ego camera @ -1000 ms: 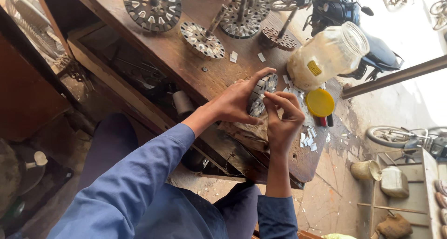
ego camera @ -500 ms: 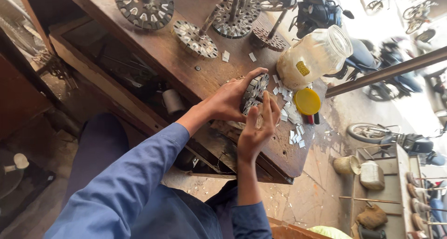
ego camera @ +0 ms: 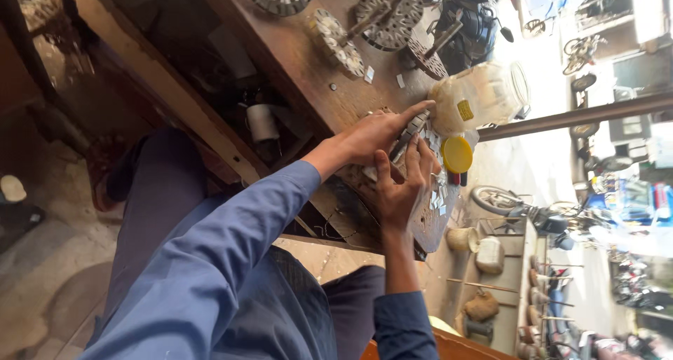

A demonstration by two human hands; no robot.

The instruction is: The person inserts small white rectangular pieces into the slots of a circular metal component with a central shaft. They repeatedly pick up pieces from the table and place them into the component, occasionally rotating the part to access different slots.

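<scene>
left hand: fingers curled over rotor, index stretched out along its top, tip near jar; gripping it.
right hand: fingers up & spread a bit, pressed against rotor from near side; thumb up beside it. Whether it grips or just steadies, can't tell.
rotor: round slotted metal disc, between both hands, mostly hidden; sits on worktop near its right end.
worktop: brown wood, worn, tilted in view.
jar: clear plastic, lying on side at far edge, just beside left index tip.
lid: yellow, flat, near right end, just beside right hand.
chips: small pale bits scattered by right hand.
other rotors: several w/ shafts, far side of worktop, well apart from hands.
sleeves: blue, both arms.
bg: motorbikes, street, bright.
</scene>
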